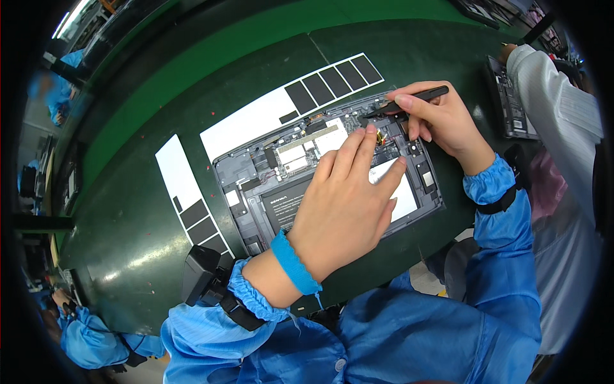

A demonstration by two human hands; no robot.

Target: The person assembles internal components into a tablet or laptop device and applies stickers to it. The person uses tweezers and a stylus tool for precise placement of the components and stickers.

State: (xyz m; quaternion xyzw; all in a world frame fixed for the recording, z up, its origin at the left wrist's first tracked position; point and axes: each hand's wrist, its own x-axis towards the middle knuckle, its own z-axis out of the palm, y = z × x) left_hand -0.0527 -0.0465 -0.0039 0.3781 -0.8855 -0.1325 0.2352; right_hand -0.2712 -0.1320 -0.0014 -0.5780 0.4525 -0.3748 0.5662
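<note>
An opened tablet-like device (251, 171) lies before me, its circuit board and dark battery pack (281, 203) exposed. My right hand (440, 118) grips black tweezers (430, 94) at the device's upper right corner, their tips down by a small dark piece on the board. My left hand (345, 198) rests palm down over the middle of the device, fingers stretched out. Its index and middle fingertips press close to the tweezer tips. Small yellowish wires (382, 137) show just right of those fingertips. The left palm covers part of the battery and board.
A white sheet with black rectangular pads (243, 125) lies behind the device, and a narrower one (173, 168) to its left. The green table (128, 237) carries small red specks. At right, a co-worker's pale sleeve (550, 89) is beside another opened device (511, 109).
</note>
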